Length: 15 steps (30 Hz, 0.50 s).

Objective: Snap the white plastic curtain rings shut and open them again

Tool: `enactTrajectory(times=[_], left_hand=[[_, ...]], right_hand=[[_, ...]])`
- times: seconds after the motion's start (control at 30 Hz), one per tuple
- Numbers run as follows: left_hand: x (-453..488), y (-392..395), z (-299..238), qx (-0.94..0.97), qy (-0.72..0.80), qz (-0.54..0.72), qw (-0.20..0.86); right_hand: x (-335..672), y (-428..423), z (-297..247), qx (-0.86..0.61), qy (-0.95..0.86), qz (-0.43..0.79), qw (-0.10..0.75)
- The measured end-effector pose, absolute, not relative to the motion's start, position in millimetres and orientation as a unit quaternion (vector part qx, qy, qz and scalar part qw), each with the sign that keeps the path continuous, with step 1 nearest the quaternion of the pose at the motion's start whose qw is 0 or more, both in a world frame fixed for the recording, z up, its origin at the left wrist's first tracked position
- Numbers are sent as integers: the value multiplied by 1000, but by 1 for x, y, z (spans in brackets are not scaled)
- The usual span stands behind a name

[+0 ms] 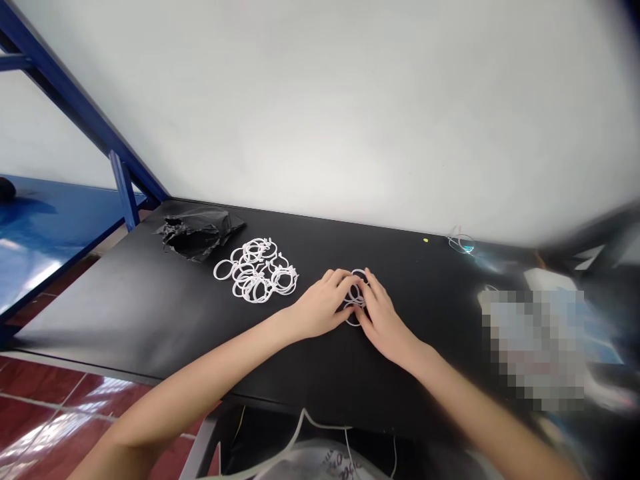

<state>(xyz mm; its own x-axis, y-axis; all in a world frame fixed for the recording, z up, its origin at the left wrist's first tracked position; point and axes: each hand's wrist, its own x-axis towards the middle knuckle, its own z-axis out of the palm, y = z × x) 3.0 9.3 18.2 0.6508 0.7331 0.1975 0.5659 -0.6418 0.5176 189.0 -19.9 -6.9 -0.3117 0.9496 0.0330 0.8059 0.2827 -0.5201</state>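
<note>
On a black table (150, 320), my left hand (320, 305) and my right hand (383, 317) meet over a small cluster of white plastic rings (356, 299). Both hands pinch the rings between fingertips and thumbs, pressing them against the tabletop. Part of the cluster is hidden under my fingers. A larger pile of the same white rings (257, 270) lies on the table to the left of my left hand, apart from it.
A crumpled black plastic bag (197, 232) lies behind the ring pile. A thin wire loop (461, 243) sits at the back right edge. A blue metal frame (120, 187) and blue shelf stand left. A white wall backs the table.
</note>
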Motion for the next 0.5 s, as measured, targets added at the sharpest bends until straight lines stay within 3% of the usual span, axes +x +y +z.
enactTrajectory(times=[0.17, 0.3, 0.5], left_hand=[[-10, 20, 6, 850, 410, 239, 229], [-15, 20, 5, 839, 425, 248, 233], [-14, 15, 15, 862, 410, 243, 171]], right_hand=[[190, -9, 9, -527, -743, 342, 231], [209, -1, 17, -514, -734, 338, 289], [222, -2, 22, -530, -775, 274, 207]])
